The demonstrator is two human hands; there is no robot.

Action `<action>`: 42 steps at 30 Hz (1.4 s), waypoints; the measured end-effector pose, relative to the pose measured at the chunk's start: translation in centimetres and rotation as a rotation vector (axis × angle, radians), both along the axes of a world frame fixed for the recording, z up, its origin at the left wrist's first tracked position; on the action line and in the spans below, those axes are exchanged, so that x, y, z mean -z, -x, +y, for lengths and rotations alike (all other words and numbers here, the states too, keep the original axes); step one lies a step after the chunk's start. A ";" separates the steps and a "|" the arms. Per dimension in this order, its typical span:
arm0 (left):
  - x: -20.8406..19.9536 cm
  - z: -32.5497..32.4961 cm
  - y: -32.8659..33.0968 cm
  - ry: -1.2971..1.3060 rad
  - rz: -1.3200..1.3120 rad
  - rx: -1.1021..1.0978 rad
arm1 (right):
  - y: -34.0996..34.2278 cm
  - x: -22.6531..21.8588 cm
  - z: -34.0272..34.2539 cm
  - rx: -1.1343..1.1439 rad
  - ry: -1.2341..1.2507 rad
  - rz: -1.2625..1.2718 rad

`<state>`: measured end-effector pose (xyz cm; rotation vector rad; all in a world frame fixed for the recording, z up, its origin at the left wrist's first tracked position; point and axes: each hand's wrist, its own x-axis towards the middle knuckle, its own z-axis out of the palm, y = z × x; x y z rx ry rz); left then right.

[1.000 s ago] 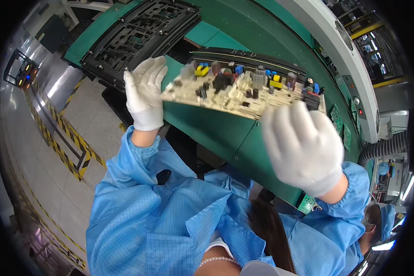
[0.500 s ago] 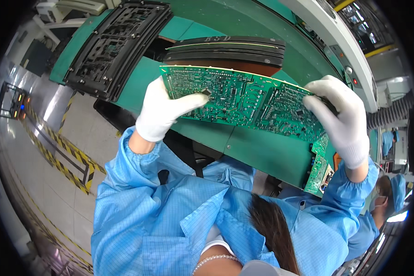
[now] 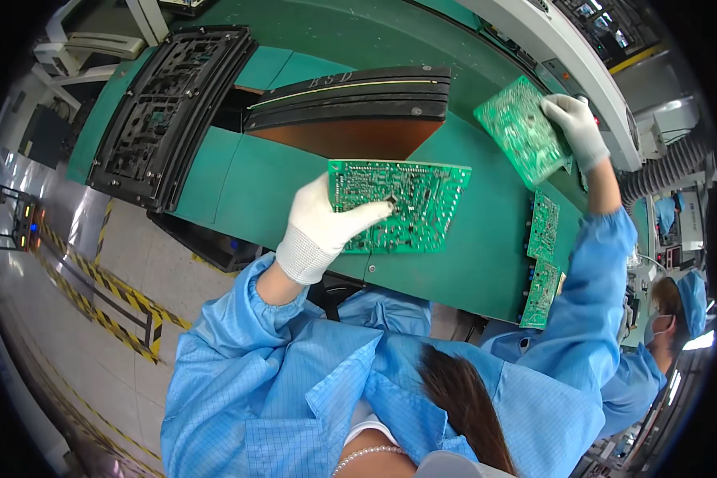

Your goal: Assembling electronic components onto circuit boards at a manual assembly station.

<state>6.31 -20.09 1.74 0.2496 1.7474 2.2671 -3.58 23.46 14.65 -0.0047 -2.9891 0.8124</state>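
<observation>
White gloves cover both of my hands. My left hand (image 3: 327, 219) grips a green circuit board (image 3: 426, 209) by its left edge, thumb across its component-covered face. Farther right and away from me, my right hand (image 3: 573, 123) is closed on the edge of a second circuit board (image 3: 522, 131), which is held tilted. The two boards are apart. Part of the right hand's fingers is hidden behind its board. Below it, two more circuit boards (image 3: 543, 227) lie near the right side of the green bench.
Behind the left-hand board stands a black-framed fixture (image 3: 346, 99) with a brown face. A black tray with cutouts (image 3: 167, 111) rests at the far left of the green bench (image 3: 295, 171). White machinery (image 3: 526, 48) borders the far right. A co-worker (image 3: 669, 334) in blue sits at right.
The long board that both hands held is now two separate pieces. My right hand has carried one piece away to the far right, while my left has come slightly right and nearer with the other.
</observation>
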 end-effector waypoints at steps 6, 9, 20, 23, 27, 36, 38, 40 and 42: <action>2.1 0.6 0.6 -0.071 -0.076 0.180 | 13.9 11.9 7.2 0.414 0.462 0.112; 1.8 0.6 0.8 -0.119 -0.091 0.251 | 16.9 16.0 9.8 0.497 0.519 0.214; 2.5 0.6 0.9 -0.227 -0.135 0.174 | 5.3 3.3 -5.5 -0.206 0.349 -0.317; 0.9 0.8 0.5 -0.137 -0.091 0.236 | -4.6 -0.9 -12.9 -0.616 0.273 -0.505; -1.4 0.9 0.3 0.062 0.094 0.334 | -10.4 -2.7 -16.5 -0.661 -0.127 -0.460; 2.0 2.1 -0.4 0.176 0.248 0.289 | -5.9 -5.9 -7.7 -0.420 0.010 -0.540; 2.7 1.7 -0.1 0.138 0.124 0.317 | -4.5 -6.0 -6.9 -0.245 0.070 -0.582; 3.2 1.7 0.0 0.104 0.163 0.331 | -3.5 -6.5 -5.8 -0.150 0.057 -0.556; 3.8 1.8 -0.2 0.060 0.209 0.323 | -0.4 -5.8 -2.7 -0.185 -0.029 -0.493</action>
